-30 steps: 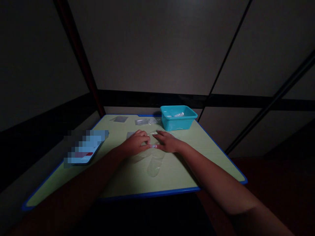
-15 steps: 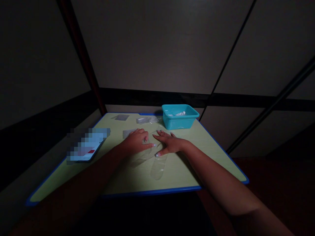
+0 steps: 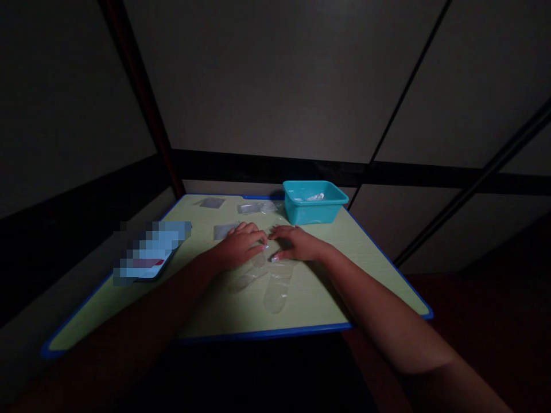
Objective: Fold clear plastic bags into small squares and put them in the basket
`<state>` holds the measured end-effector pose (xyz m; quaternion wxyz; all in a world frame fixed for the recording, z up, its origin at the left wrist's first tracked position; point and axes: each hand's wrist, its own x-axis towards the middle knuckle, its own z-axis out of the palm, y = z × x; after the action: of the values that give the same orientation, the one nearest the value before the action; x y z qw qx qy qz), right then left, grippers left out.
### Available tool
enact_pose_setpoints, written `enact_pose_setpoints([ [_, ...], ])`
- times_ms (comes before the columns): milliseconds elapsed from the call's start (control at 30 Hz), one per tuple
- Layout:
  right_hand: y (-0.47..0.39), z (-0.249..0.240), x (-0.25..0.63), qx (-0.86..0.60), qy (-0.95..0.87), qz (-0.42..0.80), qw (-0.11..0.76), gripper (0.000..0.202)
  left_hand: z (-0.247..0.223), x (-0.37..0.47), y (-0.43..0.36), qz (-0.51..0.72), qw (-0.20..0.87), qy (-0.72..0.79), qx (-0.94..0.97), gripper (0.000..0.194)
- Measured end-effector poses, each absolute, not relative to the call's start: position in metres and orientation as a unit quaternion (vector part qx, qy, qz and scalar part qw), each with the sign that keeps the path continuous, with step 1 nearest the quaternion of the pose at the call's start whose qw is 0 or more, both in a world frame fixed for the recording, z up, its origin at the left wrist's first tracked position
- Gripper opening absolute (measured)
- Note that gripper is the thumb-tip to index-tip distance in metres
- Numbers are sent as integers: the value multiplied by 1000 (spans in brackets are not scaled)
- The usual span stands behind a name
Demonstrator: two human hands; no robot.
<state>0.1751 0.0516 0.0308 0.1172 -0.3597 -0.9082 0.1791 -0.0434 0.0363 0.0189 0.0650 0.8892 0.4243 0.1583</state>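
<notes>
The left hand (image 3: 239, 246) is half curled over the film (image 3: 278, 289), its thumb and forefinger tips close together at the film's upper part, though whether they pinch it cannot be told. The right hand (image 3: 301, 244) is just beside it, palm down, fingers bent and thumb well parted from them, the tips at the film, with no grip to be seen. The film lies on the table (image 3: 365, 281) between and below the hands, clear, thin and faintly shiny, and two long strips of it run towards the near edge: the right one straighter with a rounded end, the left one slanting and creased. Its upper part is mostly hidden by the fingers. A grey square (image 3: 221, 232) sits just behind the left hand, and farther back are a crinkled wrapper (image 3: 258, 207) and a blue tub (image 3: 314, 214) with something white (image 3: 316, 197) inside
</notes>
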Motion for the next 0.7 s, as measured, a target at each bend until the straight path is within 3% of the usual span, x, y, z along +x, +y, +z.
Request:
enact_pose_setpoints([
  [67,55,33,175,-317,-917,186,153,31,18,-43,38,155,70,405,898,24],
  [133,56,34,176,-287,-922,212,149,15,18,-43,39,156,74,379,909,28],
  [233,58,30,177,-290,-911,268,124,11,23,-44,40,140,38,394,908,41],
  [367,59,23,176,-322,-880,325,123,13,33,-48,38,102,-76,566,814,56],
  [500,58,22,176,-331,-872,335,134,21,42,-51,35,148,-129,644,739,55],
  [600,58,24,175,-329,-876,331,122,19,41,-42,29,256,-69,536,802,46],
  [700,59,24,175,-324,-885,316,109,11,30,-30,21,271,74,347,894,51],
])
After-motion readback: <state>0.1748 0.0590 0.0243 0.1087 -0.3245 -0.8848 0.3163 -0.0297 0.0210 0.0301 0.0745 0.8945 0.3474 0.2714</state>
